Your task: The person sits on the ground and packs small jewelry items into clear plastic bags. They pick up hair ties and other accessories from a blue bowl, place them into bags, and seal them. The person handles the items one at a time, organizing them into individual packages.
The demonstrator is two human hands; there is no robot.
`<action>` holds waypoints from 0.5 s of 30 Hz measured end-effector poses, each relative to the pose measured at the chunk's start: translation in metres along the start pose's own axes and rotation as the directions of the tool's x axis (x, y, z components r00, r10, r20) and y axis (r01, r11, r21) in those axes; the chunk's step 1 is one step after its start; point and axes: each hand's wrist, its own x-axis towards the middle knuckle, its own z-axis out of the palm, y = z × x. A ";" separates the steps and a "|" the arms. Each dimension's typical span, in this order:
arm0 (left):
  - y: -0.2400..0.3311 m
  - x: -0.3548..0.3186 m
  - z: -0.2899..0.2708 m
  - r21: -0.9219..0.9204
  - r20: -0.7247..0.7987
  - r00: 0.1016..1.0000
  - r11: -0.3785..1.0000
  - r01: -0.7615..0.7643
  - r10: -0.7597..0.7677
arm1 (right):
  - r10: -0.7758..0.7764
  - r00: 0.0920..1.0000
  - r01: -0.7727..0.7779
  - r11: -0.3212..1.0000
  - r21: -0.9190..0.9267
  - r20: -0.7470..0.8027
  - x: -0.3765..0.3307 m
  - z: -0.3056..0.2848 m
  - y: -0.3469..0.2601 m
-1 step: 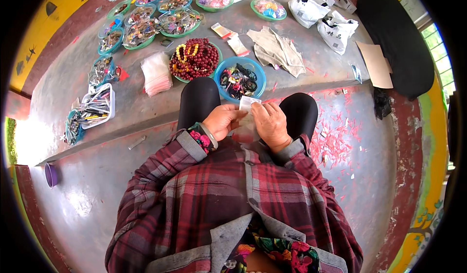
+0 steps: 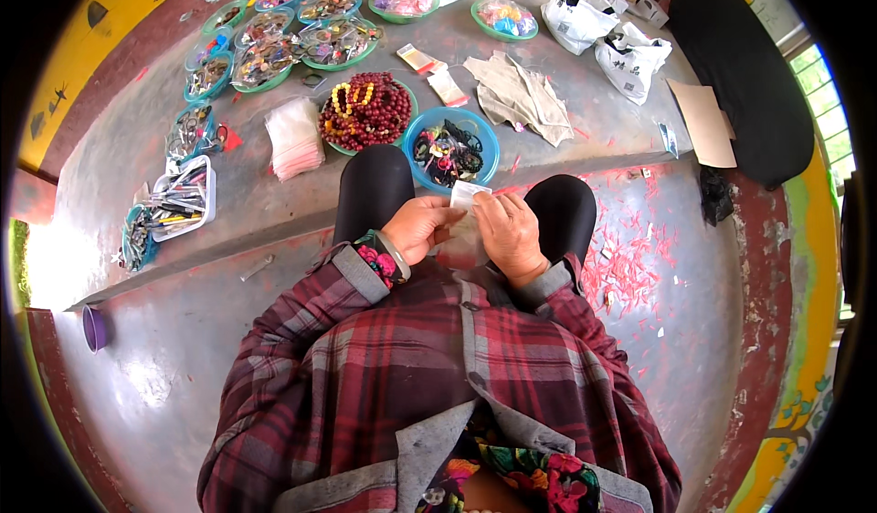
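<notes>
My left hand and my right hand meet above my lap, both pinching a small clear plastic bag with a white strip at its top. What is inside the bag cannot be made out. Just beyond my knees, on a low concrete ledge, stands a blue bowl of dark jewellery pieces. Left of it is a green bowl of dark red beads with some yellow ones. A stack of clear little bags lies further left.
Several bowls of trinkets line the ledge's far left, with a white tray of tools nearer. A beige cloth, white bags, cardboard and a black mat lie right. Red scraps litter the floor; a purple cup stands left.
</notes>
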 end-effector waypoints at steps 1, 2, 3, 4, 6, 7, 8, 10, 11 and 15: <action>0.000 -0.003 0.001 0.015 -0.002 1.000 1.000 0.000 0.000 | 0.019 1.000 -0.018 1.000 0.024 -0.017 0.002 -0.002 -0.006; -0.002 -0.004 0.001 0.006 0.009 1.000 1.000 -0.009 0.009 | 0.037 0.999 -0.036 0.998 0.048 -0.033 0.003 -0.004 -0.011; -0.004 -0.003 -0.001 -0.004 0.020 1.000 1.000 -0.018 0.018 | 0.024 1.000 -0.024 0.999 0.030 0.005 0.003 -0.007 -0.013; -0.005 -0.004 -0.002 -0.013 0.023 0.999 0.999 -0.030 0.030 | 0.009 0.999 -0.009 1.000 0.020 0.041 0.002 -0.010 -0.014; -0.005 -0.008 -0.003 0.003 0.017 0.999 1.000 -0.030 0.030 | -0.038 0.996 0.041 0.999 -0.027 0.078 0.004 -0.014 -0.016; -0.004 -0.009 -0.002 0.008 0.017 0.999 0.999 -0.031 0.031 | -0.071 0.994 0.077 0.995 -0.067 0.081 0.005 -0.017 -0.017; -0.002 -0.011 0.000 -0.014 0.021 0.999 0.999 -0.037 0.037 | -0.105 0.991 0.113 0.988 -0.106 0.085 0.007 -0.019 -0.018; 0.000 -0.014 0.003 -0.059 0.024 0.998 0.997 -0.052 0.053 | -0.191 0.976 0.209 0.959 -0.192 0.108 0.009 -0.022 -0.018; 0.001 -0.016 0.004 -0.075 0.013 0.999 0.996 -0.049 0.050 | -0.234 0.965 0.256 0.938 -0.232 0.120 0.011 -0.022 -0.015; 0.004 -0.019 -0.003 -0.110 -0.001 1.000 0.994 0.005 -0.005 | -0.406 0.914 0.394 0.883 -0.255 0.006 0.022 -0.015 0.002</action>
